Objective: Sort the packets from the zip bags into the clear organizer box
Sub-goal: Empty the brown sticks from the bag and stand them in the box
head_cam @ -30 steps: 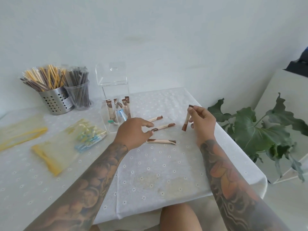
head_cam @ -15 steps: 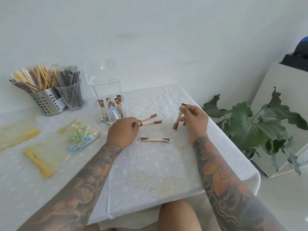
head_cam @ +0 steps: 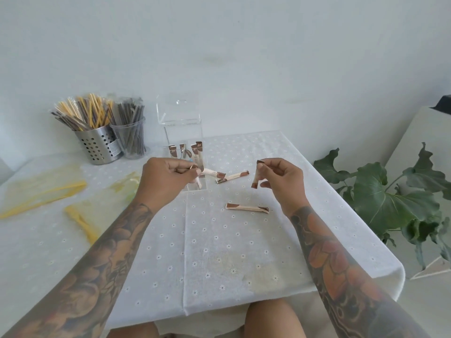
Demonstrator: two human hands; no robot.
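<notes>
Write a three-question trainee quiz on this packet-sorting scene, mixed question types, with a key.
1. True or false: the right hand holds a brown-and-cream packet upright above the table.
2. How many packets lie flat on the tablecloth, untouched by either hand? A) none B) two C) five
3. Fill in: the left hand holds a packet just in front of the clear ____ box.

Key: 1 true; 2 B, one near the box and one nearer the person; 3 organizer.
</notes>
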